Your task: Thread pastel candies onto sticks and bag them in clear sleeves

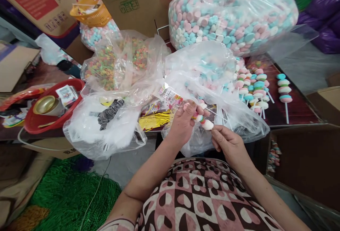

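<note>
Only the head view to go on, looking down over a lap in a pink heart-print dress (pixel 202 199). The left hand (pixel 183 123) is curled around a candy skewer (pixel 203 119), fingers pressed shut on the upper part so the stack of pink, blue and white discs pokes out toward the right. The right hand (pixel 228 142) pinches the lower end just under the white piece at the tip; I think that's the stick it has, but the fingers cover it, so not sure. The skewer sits between the two hands, just in front of the body and over the edge of a crumpled clear bag (pixel 212 117).

To do this bit well, I'd say keep the left grip firm but not squashing the soft discs, and slide them straight along the stick so they don't split.

Around it: finished skewers (pixel 256 91) lie in a row on the dark table (pixel 300 112) to the right, one apart from the rest. A huge bag of loose candy (pixel 231 11) looms behind, a bag of multicoloured rings (pixel 119 61) sits to the left, and gold twist ties (pixel 155 120) lie near the left wrist. A red bowl (pixel 53 105) holds a gold lid. The loose plastic crowding the hands is the main nuisance.
</note>
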`<action>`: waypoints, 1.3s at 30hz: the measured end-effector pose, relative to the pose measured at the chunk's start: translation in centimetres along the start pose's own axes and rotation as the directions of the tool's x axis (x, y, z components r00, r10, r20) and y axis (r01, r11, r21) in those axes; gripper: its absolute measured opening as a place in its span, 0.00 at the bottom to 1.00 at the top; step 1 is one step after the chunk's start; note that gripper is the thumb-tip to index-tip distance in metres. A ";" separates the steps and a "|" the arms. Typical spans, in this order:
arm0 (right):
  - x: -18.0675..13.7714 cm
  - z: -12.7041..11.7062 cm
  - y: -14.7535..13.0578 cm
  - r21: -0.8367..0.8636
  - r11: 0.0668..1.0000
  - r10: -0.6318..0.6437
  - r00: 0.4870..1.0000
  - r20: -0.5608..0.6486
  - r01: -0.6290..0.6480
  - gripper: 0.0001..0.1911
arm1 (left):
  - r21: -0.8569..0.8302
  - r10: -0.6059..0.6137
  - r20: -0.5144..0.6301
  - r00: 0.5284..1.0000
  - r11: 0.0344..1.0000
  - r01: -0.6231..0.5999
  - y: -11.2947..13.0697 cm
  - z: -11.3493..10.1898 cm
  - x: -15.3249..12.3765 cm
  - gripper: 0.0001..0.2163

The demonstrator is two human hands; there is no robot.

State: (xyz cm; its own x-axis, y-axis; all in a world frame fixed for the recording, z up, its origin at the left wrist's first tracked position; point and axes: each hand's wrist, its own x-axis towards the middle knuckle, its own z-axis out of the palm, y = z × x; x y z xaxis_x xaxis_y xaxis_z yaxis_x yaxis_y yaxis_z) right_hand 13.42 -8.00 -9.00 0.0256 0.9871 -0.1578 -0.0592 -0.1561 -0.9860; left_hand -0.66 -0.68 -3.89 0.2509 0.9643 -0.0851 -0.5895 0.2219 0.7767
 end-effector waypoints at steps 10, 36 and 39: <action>0.0 0.4 0.9 0.099 0.995 0.040 0.997 -0.060 -0.034 0.14 | 0.043 -0.073 0.076 0.994 0.997 0.070 -1.8 0.5 -1.0 0.12; -0.1 0.5 1.5 0.165 0.986 0.045 0.996 -0.073 -0.032 0.14 | -0.088 0.027 0.017 0.999 0.996 -0.026 0.6 -0.7 -0.6 0.26; -0.2 0.0 1.3 0.044 0.999 -0.002 0.991 -0.134 0.008 0.14 | -0.063 0.111 -0.036 0.993 0.992 -0.113 1.8 -1.1 -0.2 0.27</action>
State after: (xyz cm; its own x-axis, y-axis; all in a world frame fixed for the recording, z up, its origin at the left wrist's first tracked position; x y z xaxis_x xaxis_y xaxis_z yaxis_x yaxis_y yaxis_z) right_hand 13.38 -8.39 -10.24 0.1592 0.9739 -0.1619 -0.1028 -0.1467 -0.9838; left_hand -2.57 -0.28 -3.18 0.1559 0.9876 -0.0206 -0.6617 0.1199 0.7401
